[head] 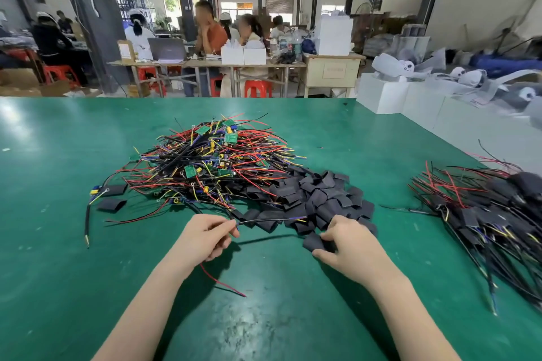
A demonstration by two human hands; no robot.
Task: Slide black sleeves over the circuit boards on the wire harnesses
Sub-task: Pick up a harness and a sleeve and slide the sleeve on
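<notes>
Black sleeve (315, 243) in right hand (343, 246) grip

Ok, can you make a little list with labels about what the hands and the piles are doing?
left hand: pinches a harness wire
right hand: grips a black sleeve
middle pile: tangled harnesses with bare green boards
sleeve pile: loose, right of the middle pile
right pile: harnesses with sleeves on
table: green
</notes>
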